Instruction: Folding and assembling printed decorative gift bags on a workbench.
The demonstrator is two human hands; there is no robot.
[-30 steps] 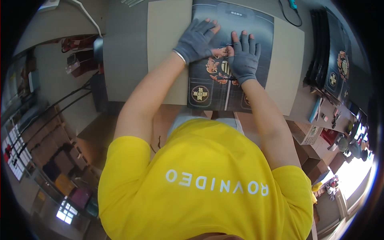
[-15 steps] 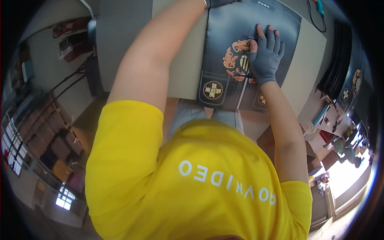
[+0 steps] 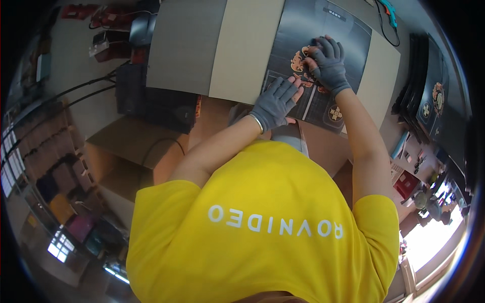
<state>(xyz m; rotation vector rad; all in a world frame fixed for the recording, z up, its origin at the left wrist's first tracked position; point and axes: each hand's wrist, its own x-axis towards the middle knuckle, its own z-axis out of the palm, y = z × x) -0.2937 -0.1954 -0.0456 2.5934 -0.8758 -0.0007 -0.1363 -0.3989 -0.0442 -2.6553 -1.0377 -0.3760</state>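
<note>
A dark, glossy printed panel point(image 3: 353, 53) lies on the worktop, with an orange-and-gold ornament point(image 3: 296, 61) around its middle and a pale seam running toward me. My left hand point(image 3: 277, 103), in a grey fingerless glove, rests flat over the panel's near left edge, its fingers stretched out. Above the ornament, my right hand point(image 3: 331, 65) wears a matching glove. Its fingers are bent and drawn toward the thumb, covering part of the pattern; what they grip, if anything, is hidden. A gold emblem point(image 3: 335, 113) shows below my right wrist.
Under the panel is a pale board point(image 3: 245, 50), beside a grey surface point(image 3: 187, 45). A teal tool point(image 3: 390, 12) with a black cord lies at the far right. Dark printed panels point(image 3: 429, 98) stand at the right. An open cardboard box point(image 3: 126, 151) sits at the lower left.
My left hand has come back from the far edge to the panel's near left part. The right hand's spread fingers have curled in. The view has shifted, showing more to the left.
</note>
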